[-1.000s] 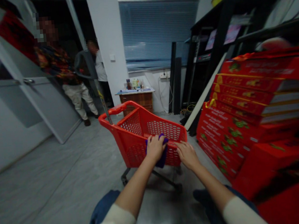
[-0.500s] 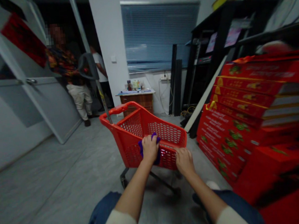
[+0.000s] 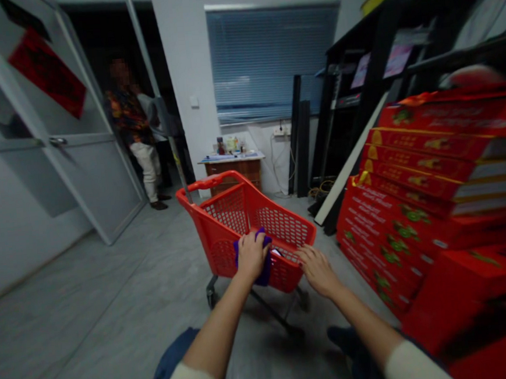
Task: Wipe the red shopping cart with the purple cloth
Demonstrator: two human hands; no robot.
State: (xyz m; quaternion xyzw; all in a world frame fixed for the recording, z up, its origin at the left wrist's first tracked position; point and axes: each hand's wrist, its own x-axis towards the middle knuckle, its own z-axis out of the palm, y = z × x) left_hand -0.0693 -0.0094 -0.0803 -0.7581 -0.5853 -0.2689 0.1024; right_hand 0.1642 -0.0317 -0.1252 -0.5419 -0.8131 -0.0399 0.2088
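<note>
There, your left hand [image 3: 252,256] stayed clenched on a purple cloth [image 3: 264,270] against the near rim of the red plastic shopping cart [image 3: 223,256], while your right hand [image 3: 317,271] lifted off that rim, its fingers now spread wide just beside it.

Red boxes [image 3: 426,164] pile up on the right. A person [image 3: 130,117] stands in the doorway [image 3: 93,50] at upper left (such a bright, busy shirt!). Window blinds [image 3: 275,62] hang top middle, above a small wooden counter [image 3: 232,168].
</note>
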